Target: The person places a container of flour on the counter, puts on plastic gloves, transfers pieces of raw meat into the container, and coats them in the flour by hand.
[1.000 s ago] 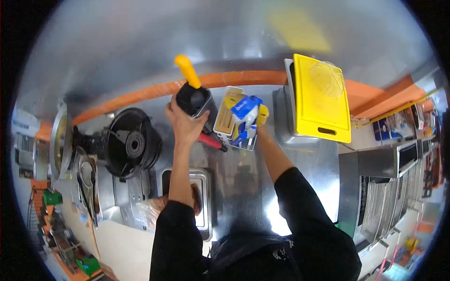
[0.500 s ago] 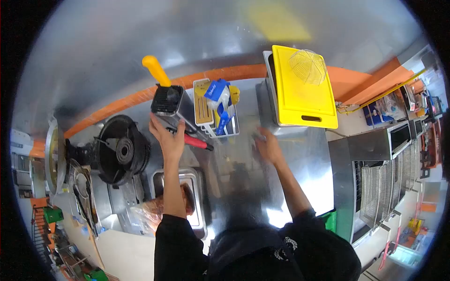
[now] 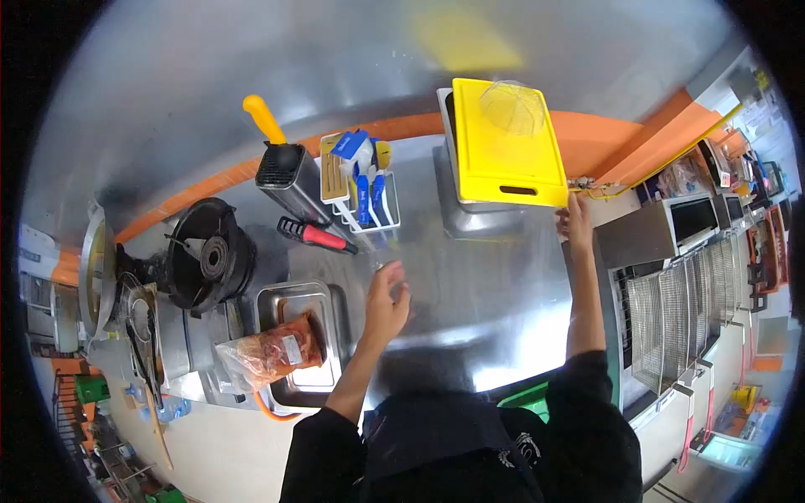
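My left hand point(image 3: 387, 303) hovers over the steel counter with its fingers loosely curved and nothing in them. Up and left of it lies a red-handled tool with a black slotted head point(image 3: 317, 235), probably a peeler or grater. My right hand point(image 3: 575, 221) is at the near right corner of a yellow cutting board point(image 3: 507, 159), fingers partly spread; whether they touch the board is unclear. The board lies on a steel container point(image 3: 447, 126), with a wire mesh strainer point(image 3: 513, 109) on top. Between the hands, a white basket point(image 3: 369, 225) holds blue-handled tools.
A knife block point(image 3: 289, 180) with a yellow-handled knife point(image 3: 264, 119) stands against the back. At left are a black gas burner point(image 3: 210, 256) and a steel tray point(image 3: 331, 306) bearing bagged red meat point(image 3: 281, 352). Fryer baskets point(image 3: 662, 327) stand at right.
My left hand has left the knife block and moved right and nearer to me. My right hand has gone right, to the cutting board's corner. The view has shifted slightly.
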`<control>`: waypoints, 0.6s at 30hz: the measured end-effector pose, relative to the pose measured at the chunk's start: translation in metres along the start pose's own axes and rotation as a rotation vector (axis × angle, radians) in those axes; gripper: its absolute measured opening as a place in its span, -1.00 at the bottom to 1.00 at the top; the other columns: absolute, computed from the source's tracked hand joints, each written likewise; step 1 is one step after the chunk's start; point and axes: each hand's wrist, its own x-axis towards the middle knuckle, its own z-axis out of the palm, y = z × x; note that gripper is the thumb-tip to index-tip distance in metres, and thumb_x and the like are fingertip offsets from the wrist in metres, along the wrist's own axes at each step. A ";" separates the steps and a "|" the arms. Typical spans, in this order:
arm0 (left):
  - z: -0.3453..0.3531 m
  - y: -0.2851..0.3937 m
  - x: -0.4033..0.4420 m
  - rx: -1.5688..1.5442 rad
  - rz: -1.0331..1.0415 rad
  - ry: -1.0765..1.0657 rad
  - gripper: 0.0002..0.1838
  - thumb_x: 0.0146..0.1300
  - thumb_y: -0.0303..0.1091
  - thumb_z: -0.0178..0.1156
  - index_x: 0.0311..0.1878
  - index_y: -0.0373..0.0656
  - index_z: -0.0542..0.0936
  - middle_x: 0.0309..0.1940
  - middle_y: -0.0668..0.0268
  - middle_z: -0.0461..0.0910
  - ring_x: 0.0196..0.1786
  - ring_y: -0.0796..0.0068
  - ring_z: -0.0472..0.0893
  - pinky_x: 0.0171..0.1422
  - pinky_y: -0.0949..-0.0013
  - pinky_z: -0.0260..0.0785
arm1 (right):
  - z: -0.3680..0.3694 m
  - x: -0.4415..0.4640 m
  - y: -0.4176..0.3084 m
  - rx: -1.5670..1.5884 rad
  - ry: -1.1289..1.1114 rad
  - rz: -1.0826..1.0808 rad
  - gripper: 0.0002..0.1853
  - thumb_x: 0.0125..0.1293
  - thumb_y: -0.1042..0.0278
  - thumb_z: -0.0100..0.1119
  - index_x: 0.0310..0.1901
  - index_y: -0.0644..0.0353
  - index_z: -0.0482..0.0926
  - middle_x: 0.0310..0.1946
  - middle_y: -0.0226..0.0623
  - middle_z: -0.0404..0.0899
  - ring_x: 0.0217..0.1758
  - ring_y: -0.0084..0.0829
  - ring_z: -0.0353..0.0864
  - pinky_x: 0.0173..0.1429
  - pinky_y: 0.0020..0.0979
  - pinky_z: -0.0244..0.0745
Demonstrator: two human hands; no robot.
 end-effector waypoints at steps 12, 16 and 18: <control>0.113 0.023 0.124 0.104 -0.066 -0.187 -0.14 0.30 -0.31 0.11 0.47 -0.35 -0.19 0.43 -0.12 0.06 0.45 -0.06 0.16 0.50 0.13 0.01 | 0.072 -0.060 0.011 -0.017 -0.119 -0.096 -0.28 0.43 0.19 0.03 0.46 0.22 -0.08 -0.53 -0.16 0.59 -0.67 -0.49 0.54 -0.66 -0.48 0.34; 0.110 0.017 0.125 -0.350 -0.178 -0.204 -0.22 0.38 -0.36 0.01 0.48 -0.33 -0.21 0.41 -0.08 0.14 0.42 0.08 0.24 0.46 0.23 0.08 | 0.133 -0.070 0.031 -0.143 -0.072 -0.098 -0.19 0.47 0.17 -0.08 0.46 0.16 -0.42 -0.53 -0.15 0.58 -0.64 -0.37 0.57 -0.69 -0.42 0.38; 0.112 0.007 0.137 -0.342 -0.190 -0.154 -0.27 0.41 -0.34 -0.03 0.48 -0.31 -0.15 0.39 -0.06 0.19 0.40 0.10 0.27 0.43 0.24 0.12 | 0.165 -0.064 0.044 -0.264 -0.048 -0.128 -0.15 0.47 0.16 -0.10 0.44 0.16 -0.51 -0.53 -0.09 0.59 -0.64 -0.30 0.58 -0.66 -0.35 0.43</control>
